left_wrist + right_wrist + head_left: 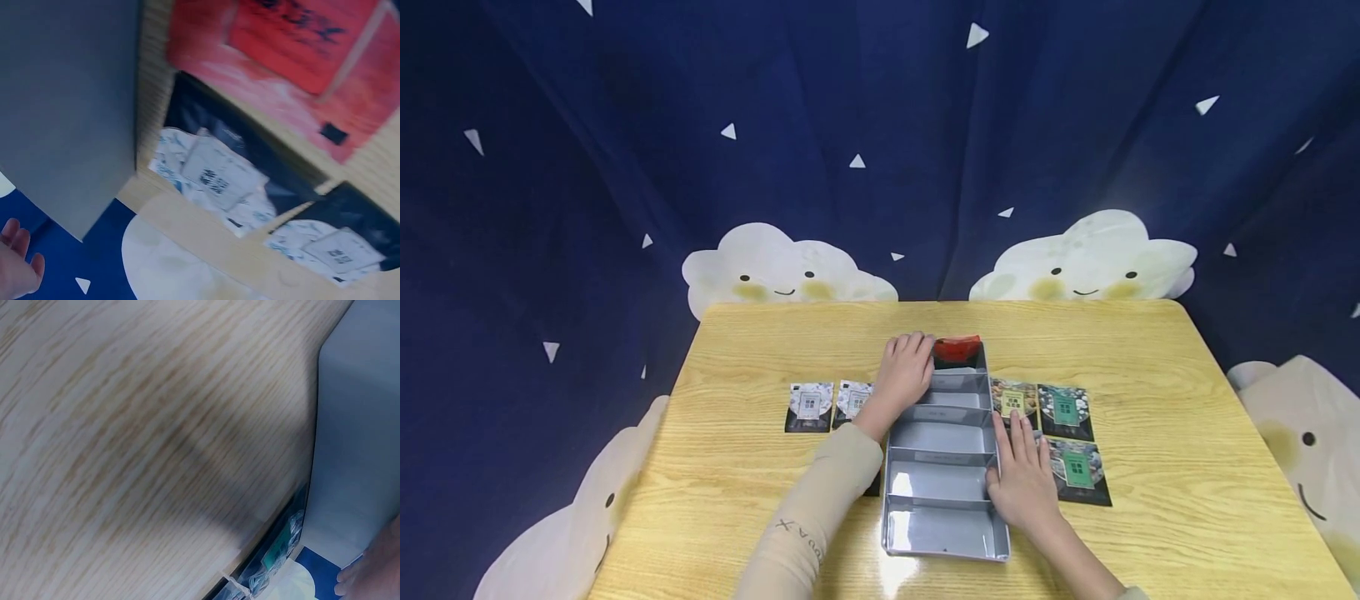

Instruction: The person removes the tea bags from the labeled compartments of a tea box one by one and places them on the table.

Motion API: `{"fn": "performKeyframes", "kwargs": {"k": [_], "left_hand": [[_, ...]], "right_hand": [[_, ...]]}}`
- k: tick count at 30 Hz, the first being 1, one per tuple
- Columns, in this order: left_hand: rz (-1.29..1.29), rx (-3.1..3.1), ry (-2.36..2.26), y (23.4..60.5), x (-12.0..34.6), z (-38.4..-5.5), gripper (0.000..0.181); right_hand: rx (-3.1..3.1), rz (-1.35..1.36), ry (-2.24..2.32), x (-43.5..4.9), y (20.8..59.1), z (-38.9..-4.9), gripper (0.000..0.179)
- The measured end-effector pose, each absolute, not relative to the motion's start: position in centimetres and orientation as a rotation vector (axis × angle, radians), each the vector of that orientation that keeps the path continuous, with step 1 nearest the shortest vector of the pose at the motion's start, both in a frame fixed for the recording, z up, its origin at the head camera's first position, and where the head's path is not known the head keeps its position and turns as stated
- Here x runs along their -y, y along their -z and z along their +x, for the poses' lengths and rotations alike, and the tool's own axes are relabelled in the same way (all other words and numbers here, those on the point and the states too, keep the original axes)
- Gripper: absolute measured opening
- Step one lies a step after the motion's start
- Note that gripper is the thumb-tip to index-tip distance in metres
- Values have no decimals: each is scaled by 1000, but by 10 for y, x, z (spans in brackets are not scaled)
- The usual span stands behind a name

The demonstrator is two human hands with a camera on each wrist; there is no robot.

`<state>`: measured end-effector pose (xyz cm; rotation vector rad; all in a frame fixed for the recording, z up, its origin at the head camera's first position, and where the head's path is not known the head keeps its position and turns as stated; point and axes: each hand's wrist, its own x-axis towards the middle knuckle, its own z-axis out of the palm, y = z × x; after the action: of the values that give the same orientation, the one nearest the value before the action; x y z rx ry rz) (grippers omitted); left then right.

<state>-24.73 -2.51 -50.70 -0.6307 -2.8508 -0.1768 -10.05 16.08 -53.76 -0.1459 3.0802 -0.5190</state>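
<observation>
A grey tray (943, 550) with several compartments lies lengthwise at the middle of the wooden table (1150, 350). A red packet (957, 348) sits in its far compartment; the nearer compartments look bare. My left hand (908, 371) rests on the tray's far left wall beside the red packet, fingers relaxed. My right hand (1021, 471) lies flat against the tray's right wall, fingers straight. In the left wrist view the tray wall (62, 106), the red packet (294, 50) and a fingertip (15, 262) show. The right wrist view shows the tray wall (356, 444).
Two black-and-white packets (809, 407) (853, 398) lie left of the tray. To its right lie a yellow-labelled packet (1013, 402) and two green-labelled packets (1064, 411) (1078, 471). A dark blue curtain (880, 125) with clouds surrounds the table.
</observation>
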Motion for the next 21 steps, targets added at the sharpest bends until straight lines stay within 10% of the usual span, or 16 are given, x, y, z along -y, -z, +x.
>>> {"fn": "performKeyframes", "kwargs": {"k": [21], "left_hand": [[-614, 3042, 114, 505, -22, -266, 44]], "right_hand": [[-3076, -139, 515, -161, 539, -102, 74]]}}
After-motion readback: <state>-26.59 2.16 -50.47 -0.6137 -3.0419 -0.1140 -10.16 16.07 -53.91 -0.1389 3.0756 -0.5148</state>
